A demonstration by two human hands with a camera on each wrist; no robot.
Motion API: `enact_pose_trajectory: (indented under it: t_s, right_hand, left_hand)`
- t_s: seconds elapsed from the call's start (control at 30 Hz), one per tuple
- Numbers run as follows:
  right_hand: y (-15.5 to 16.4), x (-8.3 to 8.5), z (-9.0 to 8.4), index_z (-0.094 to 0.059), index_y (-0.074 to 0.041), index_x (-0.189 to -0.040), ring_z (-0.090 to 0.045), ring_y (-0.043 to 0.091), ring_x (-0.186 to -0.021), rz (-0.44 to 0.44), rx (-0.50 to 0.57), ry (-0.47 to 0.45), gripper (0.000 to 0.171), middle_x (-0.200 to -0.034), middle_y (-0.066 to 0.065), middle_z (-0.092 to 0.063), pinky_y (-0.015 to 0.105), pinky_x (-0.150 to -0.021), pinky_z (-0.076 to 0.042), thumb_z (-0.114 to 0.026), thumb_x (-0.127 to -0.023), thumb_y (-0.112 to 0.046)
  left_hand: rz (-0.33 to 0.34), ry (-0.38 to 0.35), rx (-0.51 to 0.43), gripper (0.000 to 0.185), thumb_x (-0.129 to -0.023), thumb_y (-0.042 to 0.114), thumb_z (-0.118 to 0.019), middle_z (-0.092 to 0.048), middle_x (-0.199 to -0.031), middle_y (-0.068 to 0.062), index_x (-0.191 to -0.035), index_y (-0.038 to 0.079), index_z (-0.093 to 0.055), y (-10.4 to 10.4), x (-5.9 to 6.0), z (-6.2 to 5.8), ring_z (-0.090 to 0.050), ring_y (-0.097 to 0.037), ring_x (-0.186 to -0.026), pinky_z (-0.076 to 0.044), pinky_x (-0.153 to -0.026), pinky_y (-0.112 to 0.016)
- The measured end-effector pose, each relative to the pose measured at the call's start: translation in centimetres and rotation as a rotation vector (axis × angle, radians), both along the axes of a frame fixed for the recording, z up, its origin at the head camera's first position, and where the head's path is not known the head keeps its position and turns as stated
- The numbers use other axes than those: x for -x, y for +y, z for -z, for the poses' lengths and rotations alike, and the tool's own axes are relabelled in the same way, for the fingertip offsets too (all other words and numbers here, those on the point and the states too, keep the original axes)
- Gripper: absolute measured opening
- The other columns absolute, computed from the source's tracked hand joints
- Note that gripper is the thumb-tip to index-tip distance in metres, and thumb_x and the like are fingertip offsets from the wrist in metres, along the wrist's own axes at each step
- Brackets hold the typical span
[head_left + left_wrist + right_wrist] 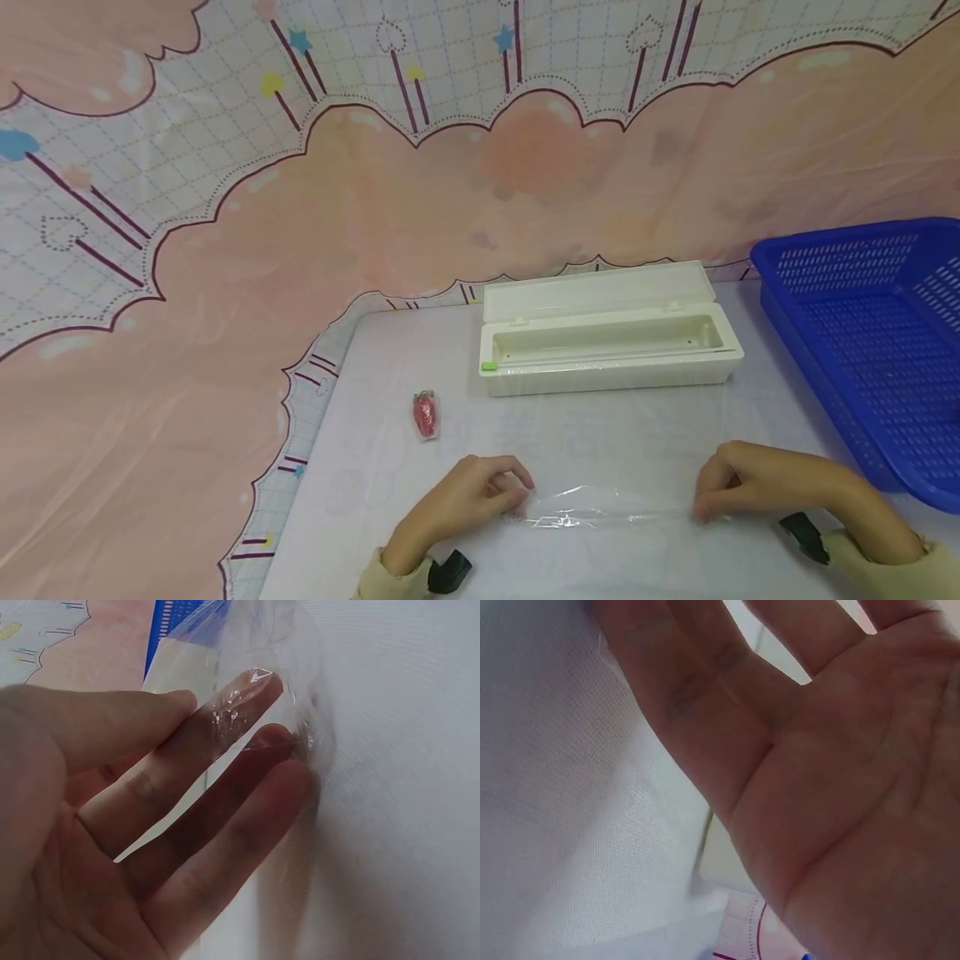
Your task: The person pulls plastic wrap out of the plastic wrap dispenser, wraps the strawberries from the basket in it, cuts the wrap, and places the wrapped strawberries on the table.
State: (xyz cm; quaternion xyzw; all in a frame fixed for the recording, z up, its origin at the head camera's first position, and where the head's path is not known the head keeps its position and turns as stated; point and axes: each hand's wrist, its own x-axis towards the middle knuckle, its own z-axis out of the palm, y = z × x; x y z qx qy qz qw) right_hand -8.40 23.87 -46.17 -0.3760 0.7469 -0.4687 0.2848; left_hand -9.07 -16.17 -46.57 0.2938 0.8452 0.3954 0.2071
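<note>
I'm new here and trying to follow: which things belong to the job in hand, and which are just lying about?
In the job:
clear film, held between left hand and right hand
white box, lid open, probably

Seemingly just lying about:
red wrapped strawberry-shaped item
blue basket

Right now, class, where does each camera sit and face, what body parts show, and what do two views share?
Head: on the head, facing forward and down at white box; left hand and right hand show.
Left wrist: on that wrist, facing clear film; thumb and fingers show.
Right wrist: on that wrist, facing white cloth; palm shows.
Head and left wrist share: blue basket.
</note>
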Motion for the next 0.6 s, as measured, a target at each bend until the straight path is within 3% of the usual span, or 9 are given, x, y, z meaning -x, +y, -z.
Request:
enact_pose_trajectory:
  t_s: [0.1, 0.2, 0.43, 0.6]
  right_hand:
    - [0.01, -0.04, 0.01, -0.073, -0.01, -0.076, -0.041, -0.01, -0.062, 0.007, -0.015, 0.002, 0.021, -0.073, -0.02, -0.056, 0.013, -0.051, -0.037, -0.065, -0.095, -0.014]
    - [0.06, -0.07, 0.06, -0.075, -0.012, -0.081, -0.045, -0.01, -0.066, 0.019, -0.031, 0.01, 0.019, -0.077, -0.018, -0.063, 0.014, -0.054, -0.041, -0.063, -0.096, -0.015]
    - [0.21, 0.06, 0.13, -0.071, 0.0, -0.114, -0.063, -0.001, -0.088, 0.012, -0.031, -0.054, 0.024, -0.087, -0.007, -0.075, 0.021, -0.073, -0.053, -0.054, -0.102, -0.012]
    - [0.24, 0.03, 0.21, -0.069, 0.002, -0.114, -0.064, 0.0, -0.087, 0.013, -0.025, -0.079, 0.023, -0.086, -0.006, -0.075, 0.021, -0.074, -0.053, -0.057, -0.1, -0.011]
  left_hand:
    - [-0.005, 0.004, 0.007, 0.011, -0.093, 0.01, -0.066, -0.073, -0.077, 0.011, -0.101, 0.015, -0.069, -0.09, -0.1, 0.07, -0.064, 0.006, -0.071, -0.051, -0.075, -0.017]
    - [-0.005, 0.003, 0.005, 0.012, -0.09, 0.012, -0.072, -0.071, -0.076, 0.013, -0.101, 0.015, -0.069, -0.17, -0.18, 0.11, -0.063, 0.006, -0.069, -0.052, -0.074, -0.017]
    - [0.007, -0.039, -0.007, 0.016, -0.088, 0.016, -0.076, -0.071, -0.072, 0.013, -0.101, 0.014, -0.069, -0.32, -0.43, 0.34, -0.061, 0.006, -0.065, -0.049, -0.069, -0.015]
    - [0.0, -0.02, 0.01, 0.016, -0.086, 0.016, -0.077, -0.069, -0.068, 0.015, -0.1, 0.015, -0.069, -0.15, -0.66, 0.28, -0.057, 0.007, -0.061, -0.047, -0.065, -0.014]
